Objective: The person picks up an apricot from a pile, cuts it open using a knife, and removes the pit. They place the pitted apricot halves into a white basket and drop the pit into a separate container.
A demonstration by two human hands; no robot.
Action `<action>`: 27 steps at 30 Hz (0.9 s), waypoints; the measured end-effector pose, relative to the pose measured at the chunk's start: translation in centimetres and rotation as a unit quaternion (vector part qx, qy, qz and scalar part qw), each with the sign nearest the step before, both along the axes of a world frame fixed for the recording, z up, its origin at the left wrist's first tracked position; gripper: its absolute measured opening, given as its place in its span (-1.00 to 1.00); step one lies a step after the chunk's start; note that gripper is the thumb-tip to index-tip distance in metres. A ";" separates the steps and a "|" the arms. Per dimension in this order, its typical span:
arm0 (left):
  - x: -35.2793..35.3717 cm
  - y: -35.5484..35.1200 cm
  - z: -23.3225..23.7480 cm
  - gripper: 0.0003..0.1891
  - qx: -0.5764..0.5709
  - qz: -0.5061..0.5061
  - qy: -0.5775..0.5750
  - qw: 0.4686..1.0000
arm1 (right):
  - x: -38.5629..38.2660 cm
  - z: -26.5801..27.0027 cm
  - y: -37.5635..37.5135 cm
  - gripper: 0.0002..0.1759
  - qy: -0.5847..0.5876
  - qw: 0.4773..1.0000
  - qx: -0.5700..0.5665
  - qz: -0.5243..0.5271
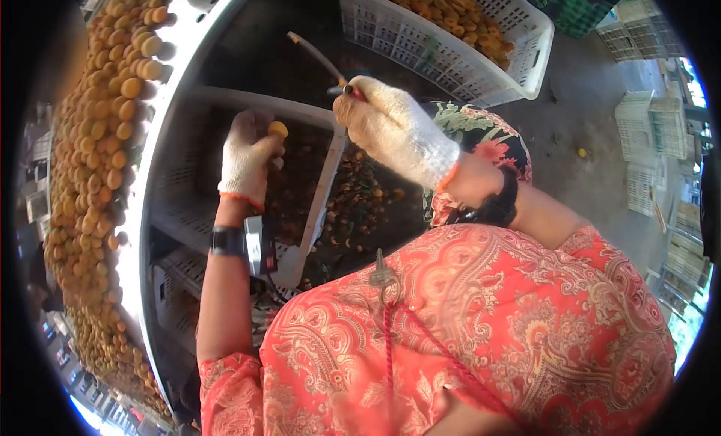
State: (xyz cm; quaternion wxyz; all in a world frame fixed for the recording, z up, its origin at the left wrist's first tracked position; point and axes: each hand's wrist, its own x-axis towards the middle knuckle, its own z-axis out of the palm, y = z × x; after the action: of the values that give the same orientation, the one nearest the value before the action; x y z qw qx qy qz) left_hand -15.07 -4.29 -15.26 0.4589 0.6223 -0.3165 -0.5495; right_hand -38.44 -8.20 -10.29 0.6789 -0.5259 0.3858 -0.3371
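My left hand point(248, 156), in a white knitted glove with dark, stained fingers, pinches an orange apricot point(279, 129) between thumb and fingers above a white crate. In my right hand point(394, 126), also gloved, is a thin curved knife point(319, 57); its blade points up and left, away from the fruit. The fingers of that hand are wrapped round its handle, which is mostly hidden. Beneath my hands, the white crate point(319, 192) has a dark inside whose contents are hard to make out.
A sloping table point(169, 98) heaped with apricots point(101, 135) runs along the left. A white crate point(443, 68) of split apricots stands at the top. Pits and scraps point(357, 203) cover the floor beside my legs. Stacked crates point(638, 150) stand at right.
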 end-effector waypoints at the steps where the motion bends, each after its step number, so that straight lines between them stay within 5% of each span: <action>1: -1.3 1.1 3.0 -0.58 -0.038 0.021 0.012 0.999 | 0.2 0.5 0.5 -0.76 -0.002 0.999 -0.018 0.026; 6: -3.1 6.8 10.4 -0.62 -0.103 0.056 0.005 0.993 | 0.3 2.7 2.8 -0.76 0.069 0.973 -0.181 0.126; 14: -2.9 13.1 17.5 -0.60 -0.181 0.096 0.035 0.978 | 0.8 6.1 7.3 -0.75 0.019 0.962 -0.224 0.153; 16: -2.8 14.3 19.4 -0.59 -0.229 0.076 0.081 0.967 | 1.1 5.4 7.5 -0.74 -0.013 0.961 -0.233 0.147; 18: -3.1 15.7 21.1 -0.57 -0.256 0.087 0.061 0.961 | 1.0 5.8 7.7 -0.75 -0.054 0.984 -0.101 0.137; 22: -6.1 19.3 27.2 -0.35 -0.347 -0.022 0.032 0.937 | 0.1 6.7 7.7 -0.88 -0.055 0.993 -0.027 0.105; 23: -7.0 20.9 30.5 -0.50 -0.289 -0.065 0.026 0.955 | 0.1 6.2 7.8 -0.88 -0.082 0.994 -0.017 0.077; 25: -6.4 22.4 28.8 -0.64 -0.414 -0.337 0.022 0.845 | 0.2 5.9 7.5 -0.87 -0.044 0.998 0.012 0.051; 27: -5.4 23.0 29.6 -0.64 -0.437 -0.323 -0.012 0.840 | 0.3 2.9 6.2 -0.85 -0.082 0.995 0.038 0.044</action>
State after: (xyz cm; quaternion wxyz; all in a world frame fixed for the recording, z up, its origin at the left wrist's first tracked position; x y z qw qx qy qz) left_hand -20.46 18.75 14.33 0.4760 0.2269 -0.7121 -0.4635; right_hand -38.15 -1.97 -7.43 0.7418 -0.4866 0.3183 -0.3341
